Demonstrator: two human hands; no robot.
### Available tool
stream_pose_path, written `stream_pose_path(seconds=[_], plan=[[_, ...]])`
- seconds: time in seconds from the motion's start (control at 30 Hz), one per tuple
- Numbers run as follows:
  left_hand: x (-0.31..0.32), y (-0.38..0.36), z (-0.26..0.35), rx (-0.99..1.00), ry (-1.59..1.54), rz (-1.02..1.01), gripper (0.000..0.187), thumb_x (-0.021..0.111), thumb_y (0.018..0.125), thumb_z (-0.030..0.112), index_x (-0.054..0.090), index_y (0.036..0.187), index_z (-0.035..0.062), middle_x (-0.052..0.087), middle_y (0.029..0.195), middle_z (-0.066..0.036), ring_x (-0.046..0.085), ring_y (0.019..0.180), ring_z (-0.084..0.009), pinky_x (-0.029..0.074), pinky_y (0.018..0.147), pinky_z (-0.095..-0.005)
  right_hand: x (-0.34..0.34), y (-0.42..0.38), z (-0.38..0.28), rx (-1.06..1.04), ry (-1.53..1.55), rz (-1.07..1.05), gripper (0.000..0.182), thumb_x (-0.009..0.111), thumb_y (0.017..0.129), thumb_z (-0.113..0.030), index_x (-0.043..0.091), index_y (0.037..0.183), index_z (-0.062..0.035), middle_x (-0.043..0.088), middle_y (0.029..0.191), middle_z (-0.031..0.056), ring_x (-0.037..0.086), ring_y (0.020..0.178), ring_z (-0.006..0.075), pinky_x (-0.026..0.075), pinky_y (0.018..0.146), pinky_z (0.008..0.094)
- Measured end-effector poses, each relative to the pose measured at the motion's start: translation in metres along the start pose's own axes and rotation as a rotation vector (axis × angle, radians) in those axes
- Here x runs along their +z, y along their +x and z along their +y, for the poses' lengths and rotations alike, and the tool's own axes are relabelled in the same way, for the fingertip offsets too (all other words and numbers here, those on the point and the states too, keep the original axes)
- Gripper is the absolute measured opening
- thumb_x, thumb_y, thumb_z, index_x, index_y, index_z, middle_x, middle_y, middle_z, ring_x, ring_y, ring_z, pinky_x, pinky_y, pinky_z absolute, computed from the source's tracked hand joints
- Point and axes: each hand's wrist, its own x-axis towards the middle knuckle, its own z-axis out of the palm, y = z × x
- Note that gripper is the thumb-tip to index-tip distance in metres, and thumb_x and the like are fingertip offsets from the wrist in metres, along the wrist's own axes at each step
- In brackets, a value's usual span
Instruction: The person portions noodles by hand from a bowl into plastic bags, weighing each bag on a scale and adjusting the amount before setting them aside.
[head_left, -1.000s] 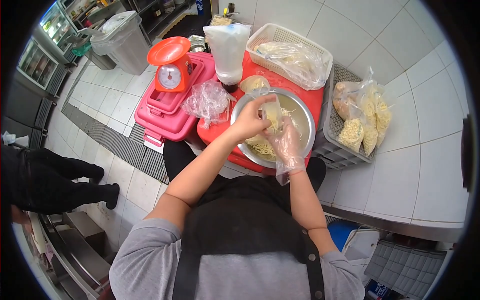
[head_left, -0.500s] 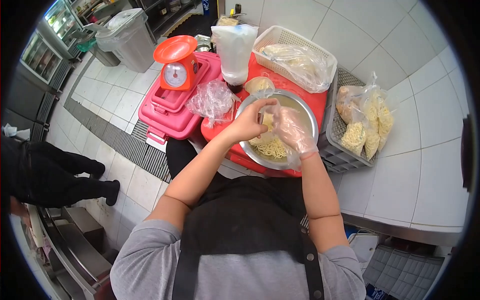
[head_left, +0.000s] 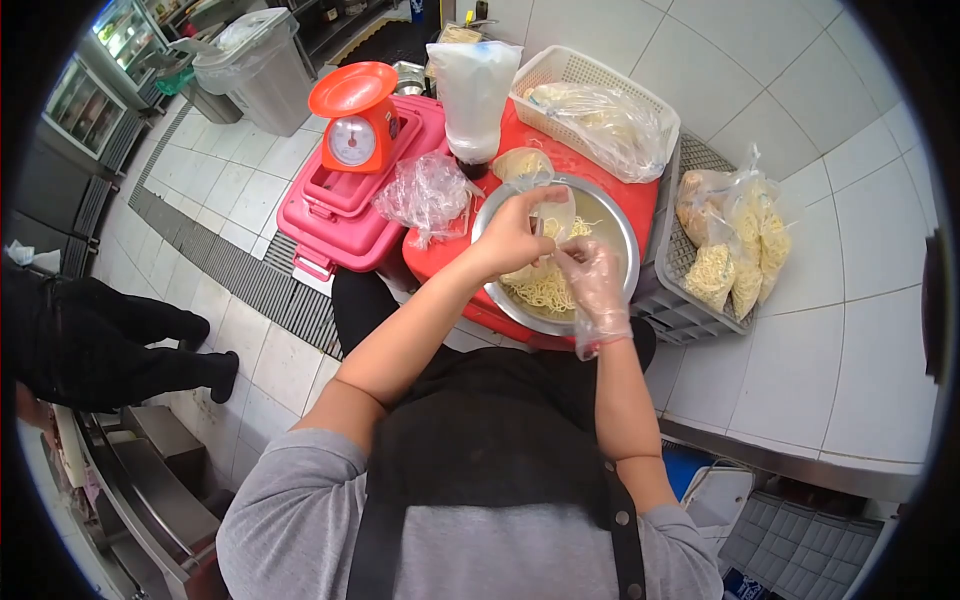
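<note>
A metal bowl (head_left: 627, 235) with yellow noodles (head_left: 543, 290) in it rests on a red surface (head_left: 425, 258). Over its left side, my bare left hand (head_left: 515, 238) is closed round a small clear plastic bag (head_left: 556, 215). My right hand (head_left: 590, 285), in a clear plastic glove, is over the bowl's right part, its fingertips pinched beside the bag's lower part. What those fingertips hold is too small to make out. Behind the bowl lies another small bag with pale contents (head_left: 523, 165).
An orange scale (head_left: 355, 130) stands on pink lidded boxes (head_left: 330, 225) at the left, beside crumpled plastic bags (head_left: 428, 195). Behind are a white basket (head_left: 540, 75) and a tall plastic-covered container (head_left: 472, 100). Bagged noodles (head_left: 710, 275) lie on a grey crate at right. Another person's legs (head_left: 140, 340) show far left.
My right hand has drawn down and back from the top of the small bag, its fingers now pinched. My left hand still holds the bag, which now shows more clearly.
</note>
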Motion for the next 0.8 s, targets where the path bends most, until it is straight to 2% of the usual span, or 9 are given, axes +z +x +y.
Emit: stream_pose_path(seconds=[0.1,0.33,0.5,0.53,0.57,0.63,0.67,0.77,0.8], plan=[[-0.007,-0.002,0.003,-0.002,0.02,-0.006,0.077,0.062,0.071,-0.01,0.048,0.146,-0.003,0.059,0.142,-0.01,0.061,0.07,-0.0097,0.054,0.055,-0.0265,-0.029,0.007,-0.039,0.113,0.23,-0.13,0.013,0.076,0.087,-0.007,0.072,0.087,0.0052,0.068,0.073,0.0038,0.063,0.068,0.0086,0.05,0.064,0.0252],[-0.008,-0.003,0.009,-0.063,0.006,-0.07,0.08,0.062,0.069,-0.011,0.046,0.147,-0.003,0.061,0.137,-0.008,0.059,0.069,-0.0093,0.052,0.054,-0.0266,-0.046,0.034,-0.105,-0.073,0.589,-0.134,0.01,0.071,0.092,-0.005,0.069,0.087,0.004,0.067,0.078,0.0028,0.066,0.075,0.01,0.054,0.07,0.026],[-0.016,-0.007,0.007,-0.124,0.018,-0.037,0.078,0.061,0.069,-0.011,0.048,0.146,-0.0031,0.063,0.132,-0.007,0.06,0.069,-0.0091,0.052,0.054,-0.0265,-0.035,0.036,-0.087,-0.318,-0.253,-0.228,0.021,0.068,0.092,-0.005,0.072,0.108,0.0084,0.075,0.09,0.0129,0.069,0.081,0.0152,0.055,0.074,0.0299],[-0.018,-0.006,0.005,-0.064,0.004,-0.046,0.079,0.059,0.069,-0.01,0.046,0.147,-0.0034,0.065,0.131,-0.008,0.059,0.068,-0.008,0.05,0.054,-0.0252,-0.036,0.031,-0.101,0.15,-0.083,-0.37,0.022,0.064,0.094,-0.008,0.072,0.109,0.0055,0.075,0.093,0.0193,0.073,0.084,0.0258,0.055,0.077,0.0381],[-0.019,-0.006,0.003,-0.004,-0.012,-0.053,0.08,0.056,0.069,-0.01,0.044,0.148,-0.0037,0.066,0.13,-0.009,0.058,0.067,-0.0069,0.049,0.054,-0.0238,-0.033,0.029,-0.094,0.153,-0.083,-0.374,0.022,0.064,0.094,-0.008,0.072,0.109,0.0055,0.075,0.093,0.0193,0.073,0.084,0.0258,0.055,0.077,0.0381],[-0.018,-0.005,0.004,-0.017,0.0,-0.038,0.078,0.056,0.069,-0.01,0.047,0.146,-0.0038,0.066,0.13,-0.01,0.059,0.068,-0.007,0.049,0.054,-0.0235,-0.025,0.029,-0.061,-0.353,-0.636,-0.377,0.022,0.061,0.092,-0.011,0.073,0.107,0.0005,0.072,0.093,0.023,0.07,0.087,0.0383,0.054,0.081,0.0455],[-0.018,-0.005,0.005,-0.026,0.016,-0.027,0.076,0.055,0.069,-0.01,0.049,0.145,-0.0038,0.067,0.13,-0.01,0.059,0.07,-0.0072,0.05,0.054,-0.0233,-0.024,0.028,-0.035,-0.39,-0.679,-0.369,0.019,0.061,0.089,-0.013,0.071,0.101,-0.0017,0.069,0.093,0.0241,0.066,0.089,0.0425,0.052,0.082,0.0496],[-0.022,-0.004,0.01,-0.049,0.078,-0.08,0.073,0.054,0.07,-0.01,0.053,0.142,-0.004,0.067,0.13,-0.009,0.06,0.072,-0.007,0.05,0.055,-0.0225,-0.048,0.01,-0.062,-0.397,-0.578,-0.341,0.019,0.064,0.086,-0.016,0.067,0.096,-0.0001,0.067,0.093,0.0222,0.066,0.089,0.0408,0.052,0.08,0.0495],[-0.021,-0.005,0.017,-0.048,0.075,-0.076,0.073,0.054,0.07,-0.01,0.053,0.142,-0.004,0.067,0.13,-0.009,0.06,0.072,-0.007,0.05,0.055,-0.0225,-0.059,0.005,-0.085,-0.276,-0.498,-0.402,0.019,0.068,0.084,-0.011,0.067,0.099,-0.0002,0.066,0.094,0.018,0.067,0.086,0.0323,0.053,0.078,0.042]])
